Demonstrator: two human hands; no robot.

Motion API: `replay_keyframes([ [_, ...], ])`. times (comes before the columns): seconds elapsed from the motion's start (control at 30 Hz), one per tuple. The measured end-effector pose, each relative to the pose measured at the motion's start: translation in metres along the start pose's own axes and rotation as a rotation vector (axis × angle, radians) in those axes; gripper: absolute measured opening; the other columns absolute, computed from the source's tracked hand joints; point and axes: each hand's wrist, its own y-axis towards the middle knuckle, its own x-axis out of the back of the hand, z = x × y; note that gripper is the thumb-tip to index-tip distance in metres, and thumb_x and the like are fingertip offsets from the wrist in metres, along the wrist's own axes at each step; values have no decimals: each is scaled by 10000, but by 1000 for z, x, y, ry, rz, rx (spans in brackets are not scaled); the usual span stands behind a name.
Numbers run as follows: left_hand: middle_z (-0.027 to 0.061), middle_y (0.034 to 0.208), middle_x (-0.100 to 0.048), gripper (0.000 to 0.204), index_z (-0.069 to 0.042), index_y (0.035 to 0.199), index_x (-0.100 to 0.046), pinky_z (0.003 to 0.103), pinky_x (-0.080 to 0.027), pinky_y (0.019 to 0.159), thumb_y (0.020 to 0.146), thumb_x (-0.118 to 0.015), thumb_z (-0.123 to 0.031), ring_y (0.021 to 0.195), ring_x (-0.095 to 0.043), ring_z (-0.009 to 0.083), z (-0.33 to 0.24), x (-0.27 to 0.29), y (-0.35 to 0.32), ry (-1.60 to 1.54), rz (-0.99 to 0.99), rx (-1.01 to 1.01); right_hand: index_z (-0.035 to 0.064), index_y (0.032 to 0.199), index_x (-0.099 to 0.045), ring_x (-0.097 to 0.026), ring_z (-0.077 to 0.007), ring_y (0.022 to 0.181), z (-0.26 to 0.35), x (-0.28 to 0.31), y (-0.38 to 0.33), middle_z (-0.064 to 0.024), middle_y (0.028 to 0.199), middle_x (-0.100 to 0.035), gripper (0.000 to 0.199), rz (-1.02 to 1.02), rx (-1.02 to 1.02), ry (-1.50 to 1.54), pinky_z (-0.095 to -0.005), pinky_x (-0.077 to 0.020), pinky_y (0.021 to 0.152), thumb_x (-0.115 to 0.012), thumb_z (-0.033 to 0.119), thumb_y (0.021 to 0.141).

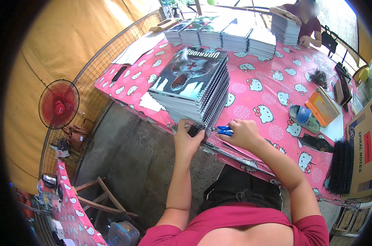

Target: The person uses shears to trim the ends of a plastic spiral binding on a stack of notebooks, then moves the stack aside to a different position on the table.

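A tall stack of spiral notebooks (186,76) stands near the table's front edge, its black coils along the right side. The top cover is dark with a red cross. At the stack's near corner, my left hand (188,141) is closed on a black spiral binding (195,130), with thumb and fingers around it. My right hand (244,133) grips blue-handled pliers (225,130). Their jaws point left at the coil ends beside my left thumb; whether they touch the wire is too small to tell.
More notebook stacks (210,39) line the far edge, where another person's hand rests on a pile (285,29). On the right are loose black coils (339,168), a cardboard box (364,151), an orange case (322,107) and a blue pouch (304,118). A red fan (59,103) stands left.
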Motion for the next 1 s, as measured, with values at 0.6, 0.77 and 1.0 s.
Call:
replay_keyframes([
  [0.6, 194, 951, -635, 542, 25, 1012, -516, 351, -485, 811, 639, -824, -219, 936, -620, 263, 34, -5, 2, -160, 61, 136, 14, 801, -647, -656, -292, 744, -15, -20, -1, -135, 781, -653, 555, -221, 106, -84, -413, -516, 707, -666, 565, 733],
  [0.77, 148, 929, -619, 525, 34, 1034, -499, 294, -480, 725, 659, -820, -144, 867, -593, 193, 42, -15, 0, -185, 40, 47, 8, 830, -643, -651, -288, 783, -15, -34, 5, -138, 807, -650, 569, -305, 205, -101, -414, -504, 756, -659, 569, 738],
  [1.0, 169, 919, -629, 561, 41, 1026, -523, 343, -482, 781, 641, -827, -230, 868, -607, 212, 48, -8, 2, -117, 39, 129, 5, 908, -622, -626, -284, 903, 5, -6, 1, -143, 874, -636, 596, 177, -86, 20, -433, -441, 888, -637, 580, 753],
])
